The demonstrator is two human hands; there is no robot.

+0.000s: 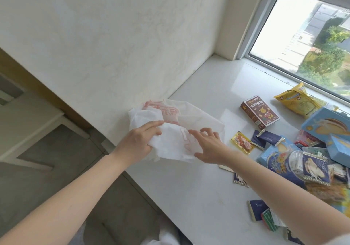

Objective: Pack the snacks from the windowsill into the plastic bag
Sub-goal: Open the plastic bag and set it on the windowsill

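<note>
Plastic bag point(176, 131), white with red print, lies crumpled on the white windowsill point(208, 97) near its left end, close to the wall, and both of your hands are on it. Your left hand point(138, 140) grips the bag's near left edge, thumb on top and fingers curled under the film. Your right hand point(206, 146) rests on the bag's right side with its fingers spread and only lightly bent, fingertips touching the plastic; it has hold of nothing that you can see.

To the right of the bag, the snacks lie scattered across the sill. A brown box point(260, 113) with a yellow cartoon figure lies flat, apart from the bag. Behind it, near the window point(303, 36), sits a yellow packet point(297, 100). A small yellow-and-red sachet point(242, 142) lies just beside your right hand. Beyond it are light blue boxes point(325, 125), dark blue wrapped bars point(265, 137) and a clear round tub point(295, 161) piled together, touching and overlapping. Two more small dark packets point(258, 208) lie near the sill's front edge, beside your right forearm.
</note>
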